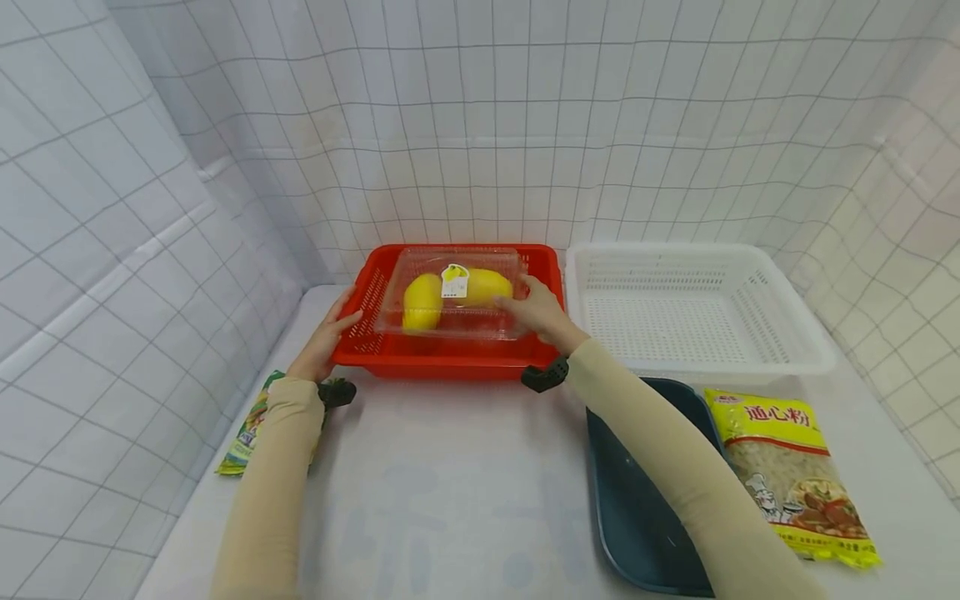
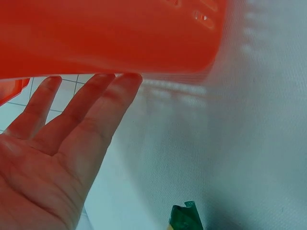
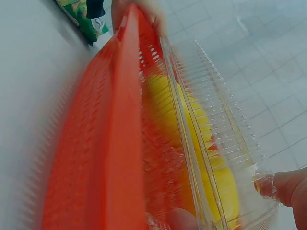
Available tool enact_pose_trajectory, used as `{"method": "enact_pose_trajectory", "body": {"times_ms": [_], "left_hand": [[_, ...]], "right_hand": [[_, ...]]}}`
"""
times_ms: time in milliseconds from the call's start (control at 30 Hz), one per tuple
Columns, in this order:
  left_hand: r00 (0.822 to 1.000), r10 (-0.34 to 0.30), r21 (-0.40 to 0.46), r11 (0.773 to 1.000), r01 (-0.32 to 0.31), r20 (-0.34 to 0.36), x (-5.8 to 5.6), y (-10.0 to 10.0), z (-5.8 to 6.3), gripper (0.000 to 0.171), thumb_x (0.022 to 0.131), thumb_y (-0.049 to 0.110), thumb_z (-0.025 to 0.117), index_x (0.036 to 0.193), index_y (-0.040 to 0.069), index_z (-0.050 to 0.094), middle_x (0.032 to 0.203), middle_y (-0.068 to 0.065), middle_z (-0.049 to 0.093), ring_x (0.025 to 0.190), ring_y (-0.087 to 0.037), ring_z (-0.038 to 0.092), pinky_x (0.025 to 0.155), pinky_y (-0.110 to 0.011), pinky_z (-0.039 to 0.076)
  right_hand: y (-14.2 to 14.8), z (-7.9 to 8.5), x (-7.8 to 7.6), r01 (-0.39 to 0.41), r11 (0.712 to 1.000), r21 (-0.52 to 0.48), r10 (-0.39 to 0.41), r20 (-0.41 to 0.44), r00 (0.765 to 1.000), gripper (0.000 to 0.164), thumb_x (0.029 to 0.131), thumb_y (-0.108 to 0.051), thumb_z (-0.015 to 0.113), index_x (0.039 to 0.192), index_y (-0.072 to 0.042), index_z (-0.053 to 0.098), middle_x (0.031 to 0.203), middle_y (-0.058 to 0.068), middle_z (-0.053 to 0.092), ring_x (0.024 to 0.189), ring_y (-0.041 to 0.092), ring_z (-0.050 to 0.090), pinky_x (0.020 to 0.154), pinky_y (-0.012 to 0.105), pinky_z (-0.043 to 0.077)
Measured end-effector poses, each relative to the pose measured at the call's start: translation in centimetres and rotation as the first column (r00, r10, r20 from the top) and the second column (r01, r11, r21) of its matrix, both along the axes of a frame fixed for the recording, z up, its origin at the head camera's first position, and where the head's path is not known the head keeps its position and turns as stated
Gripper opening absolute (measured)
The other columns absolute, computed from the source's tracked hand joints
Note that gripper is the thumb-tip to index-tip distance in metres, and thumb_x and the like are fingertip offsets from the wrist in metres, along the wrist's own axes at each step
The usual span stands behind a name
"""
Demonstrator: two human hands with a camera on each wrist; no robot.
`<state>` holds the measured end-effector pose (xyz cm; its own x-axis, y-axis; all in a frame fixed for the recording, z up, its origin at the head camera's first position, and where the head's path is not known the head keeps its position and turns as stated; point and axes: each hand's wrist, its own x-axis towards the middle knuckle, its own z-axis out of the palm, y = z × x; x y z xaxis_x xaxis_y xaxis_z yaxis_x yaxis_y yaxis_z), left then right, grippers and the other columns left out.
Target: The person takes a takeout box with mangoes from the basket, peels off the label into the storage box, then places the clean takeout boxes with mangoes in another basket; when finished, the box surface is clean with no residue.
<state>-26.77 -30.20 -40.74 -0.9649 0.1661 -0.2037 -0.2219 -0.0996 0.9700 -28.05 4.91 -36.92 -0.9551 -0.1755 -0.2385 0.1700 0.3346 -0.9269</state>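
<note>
A red basket stands at the middle of the white table. In it, tilted over the rim, is a clear plastic box holding yellow fruit and bearing a small label. My right hand pinches the box's right end. In the right wrist view its fingertips clamp the clear box above the red basket. My left hand rests against the basket's left side, thumb on the rim. In the left wrist view its straight fingers touch the red basket wall.
A white basket sits right of the red one. Nearer me on the right lie a dark blue tray and a yellow pasta bag. A green packet lies under my left forearm. Gridded cloth walls enclose the table.
</note>
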Motion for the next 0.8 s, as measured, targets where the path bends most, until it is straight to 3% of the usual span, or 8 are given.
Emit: {"method": "enact_pose_trajectory", "body": {"times_ms": [367,600,667,800], "left_hand": [[1.000,-0.008,-0.014,1.000,0.008,-0.008,0.0,0.0,0.0,0.063,0.103,0.018,0.040,0.153,0.031,0.005,0.152,-0.014,0.014,0.113,-0.030,0.045,0.085,-0.038,0.051],[1.000,-0.007,0.000,1.000,0.007,-0.003,0.1,0.2,0.1,0.064,0.103,0.017,0.041,0.153,0.031,0.005,0.153,-0.015,0.010,0.110,-0.028,0.048,0.082,-0.035,0.052],[1.000,-0.009,0.000,1.000,0.009,-0.001,0.1,0.2,0.1,0.064,0.103,0.017,0.041,0.153,0.032,0.005,0.153,-0.015,0.010,0.109,-0.027,0.047,0.082,-0.034,0.053],[1.000,-0.013,-0.002,1.000,0.013,0.000,0.1,0.1,0.2,0.064,0.103,0.018,0.041,0.153,0.032,0.004,0.152,-0.014,0.011,0.109,-0.025,0.047,0.082,-0.033,0.053]], "right_hand": [[3.2,2.5,0.6,0.012,0.999,-0.029,-0.013,-0.007,1.000,0.078,0.092,-0.029,0.064,0.152,-0.014,0.018,0.131,0.020,0.047,0.083,0.031,0.066,0.071,0.041,0.056],[6.3,4.1,1.6,0.024,0.999,-0.025,-0.025,-0.059,0.998,0.078,0.093,-0.027,0.062,0.152,-0.011,0.016,0.131,0.022,0.049,0.107,0.035,0.059,0.074,0.041,0.055],[7.4,4.6,2.1,0.023,0.999,-0.035,-0.026,-0.072,0.997,0.079,0.093,-0.028,0.062,0.152,-0.009,0.013,0.130,0.024,0.050,0.104,0.034,0.061,0.074,0.041,0.055],[9.5,5.5,3.2,0.017,0.994,-0.105,-0.025,-0.075,0.997,0.082,0.093,-0.026,0.062,0.153,-0.011,0.008,0.131,0.027,0.049,0.082,0.032,0.068,0.070,0.040,0.056]]}}
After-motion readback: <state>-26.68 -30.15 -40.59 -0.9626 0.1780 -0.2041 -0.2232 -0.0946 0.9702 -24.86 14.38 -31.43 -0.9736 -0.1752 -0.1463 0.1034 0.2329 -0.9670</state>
